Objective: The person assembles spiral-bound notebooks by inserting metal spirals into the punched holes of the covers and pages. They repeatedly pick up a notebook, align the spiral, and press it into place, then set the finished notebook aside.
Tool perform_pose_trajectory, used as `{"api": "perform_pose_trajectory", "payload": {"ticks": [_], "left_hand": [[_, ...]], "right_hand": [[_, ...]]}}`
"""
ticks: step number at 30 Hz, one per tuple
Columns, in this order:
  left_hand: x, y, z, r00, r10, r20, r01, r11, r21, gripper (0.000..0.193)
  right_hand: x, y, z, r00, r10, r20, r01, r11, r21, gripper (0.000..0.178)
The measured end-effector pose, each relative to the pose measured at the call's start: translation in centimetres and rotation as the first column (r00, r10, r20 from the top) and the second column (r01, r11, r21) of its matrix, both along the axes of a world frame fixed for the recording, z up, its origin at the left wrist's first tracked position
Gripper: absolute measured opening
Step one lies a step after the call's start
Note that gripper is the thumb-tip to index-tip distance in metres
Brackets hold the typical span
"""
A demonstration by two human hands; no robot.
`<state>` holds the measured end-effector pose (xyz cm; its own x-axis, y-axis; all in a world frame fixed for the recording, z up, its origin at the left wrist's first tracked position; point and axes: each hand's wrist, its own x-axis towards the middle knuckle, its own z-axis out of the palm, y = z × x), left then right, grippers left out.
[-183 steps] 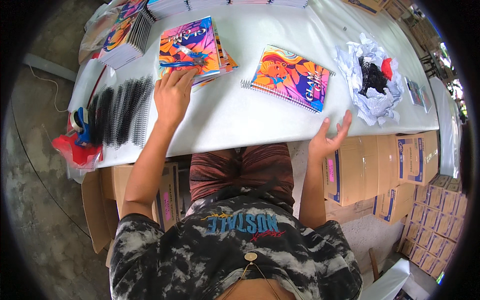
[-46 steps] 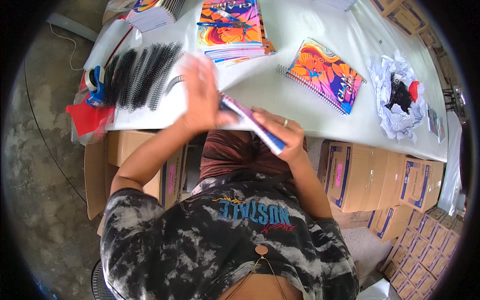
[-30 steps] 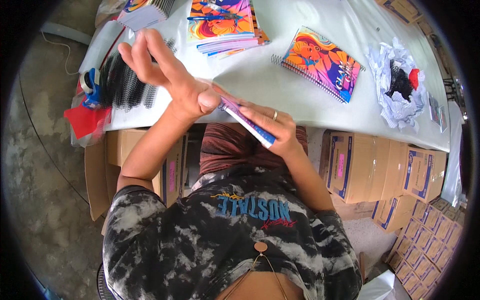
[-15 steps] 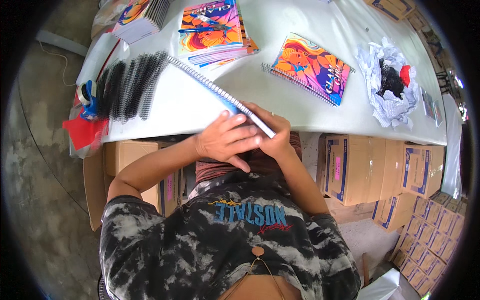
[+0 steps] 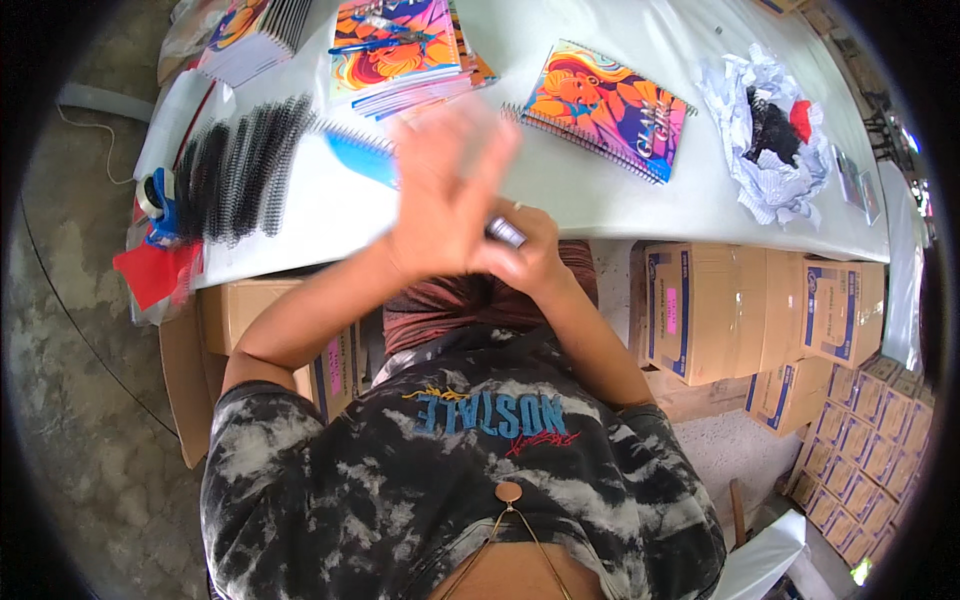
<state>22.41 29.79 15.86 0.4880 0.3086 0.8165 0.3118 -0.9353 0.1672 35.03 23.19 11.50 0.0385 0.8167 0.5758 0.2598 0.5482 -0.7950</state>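
My right hand [image 5: 527,245] is closed around the near end of a spiral notebook with a blue cover [image 5: 360,156], which slants away to the left above the table edge. Just over the middle of that notebook, my left hand [image 5: 445,190] is raised with fingers stretched out, smeared by motion, and it hides much of the notebook. To the right lies a spiral notebook with a colourful illustrated cover [image 5: 610,110]. Left of the hands, several black spiral binding coils [image 5: 245,170] lie side by side.
A stack of illustrated notebooks [image 5: 400,65] bears a blue-handled tool [image 5: 375,44]. Another notebook stack [image 5: 255,45] stands at far left, above a blue tape dispenser [image 5: 160,205]. Crumpled paper [image 5: 735,150] holds black scraps. Cardboard boxes [image 5: 710,310] sit below the white-covered table [image 5: 350,225].
My left hand has lifted off the notebook's spine and moved up and away from me. The notebook's near end has shifted slightly toward me in my right hand. The whole view has shifted a little.
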Motion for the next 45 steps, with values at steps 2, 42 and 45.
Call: {"api": "perform_pose_trajectory", "payload": {"ticks": [2, 42, 45], "left_hand": [[-2.2, -3.4, -7.2, 0.935, -0.281, -0.216, 0.244, 0.953, -0.181, 0.098], [2.0, 1.9, 5.5, 0.878, -0.467, 0.107, 0.257, 0.272, -0.927, 0.021], [5.7, 3.2, 6.1, 0.988, -0.056, 0.145, 0.145, 0.673, -0.725, 0.029]], "right_hand": [[0.1, -0.2, 1.0, 0.993, -0.044, -0.108, 0.028, 0.989, -0.145, 0.039], [6.7, -1.9, 10.1, 0.862, -0.506, -0.022, 0.506, 0.862, 0.028, 0.022], [10.7, -1.6, 9.8, 0.583, -0.758, -0.293, 0.811, 0.568, 0.144, 0.034]]}}
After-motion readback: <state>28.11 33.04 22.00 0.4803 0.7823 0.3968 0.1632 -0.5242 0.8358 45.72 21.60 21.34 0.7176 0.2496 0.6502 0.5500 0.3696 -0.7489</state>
